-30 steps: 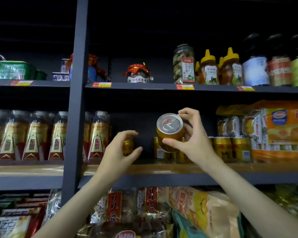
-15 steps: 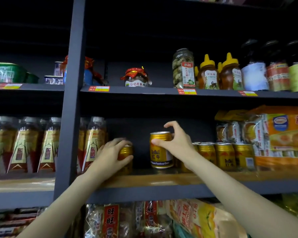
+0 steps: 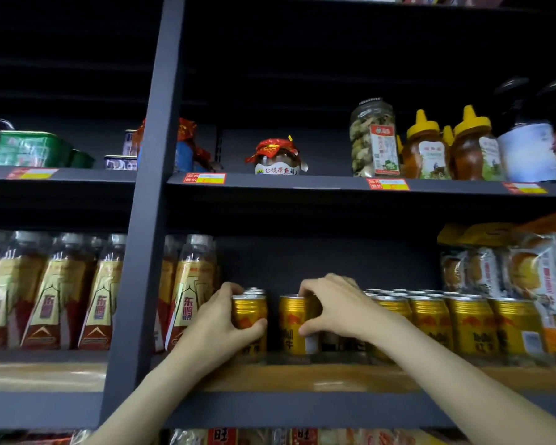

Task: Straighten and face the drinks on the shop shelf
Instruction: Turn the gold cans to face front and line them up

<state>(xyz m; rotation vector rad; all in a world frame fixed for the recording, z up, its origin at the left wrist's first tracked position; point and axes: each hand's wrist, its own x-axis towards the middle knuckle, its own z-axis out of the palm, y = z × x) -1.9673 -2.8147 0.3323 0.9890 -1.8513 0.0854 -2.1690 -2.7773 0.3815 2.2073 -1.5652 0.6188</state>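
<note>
Both arms reach up over the wooden shelf [image 3: 350,379], where the left hand [image 3: 220,326] is wrapped around a gold can [image 3: 249,311] and the right hand [image 3: 334,308] pinches a second gold can [image 3: 292,326] just beside it, both upright near the shelf's front edge. To the right stands a row of cans [image 3: 456,324], to the left tall bottles [image 3: 190,290]. Above sit a jar [image 3: 373,138] and honey bottles [image 3: 446,146].

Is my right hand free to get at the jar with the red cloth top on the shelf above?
Probably not yet: the right hand grips a gold can. Otherwise the jar stands unobstructed.
</note>
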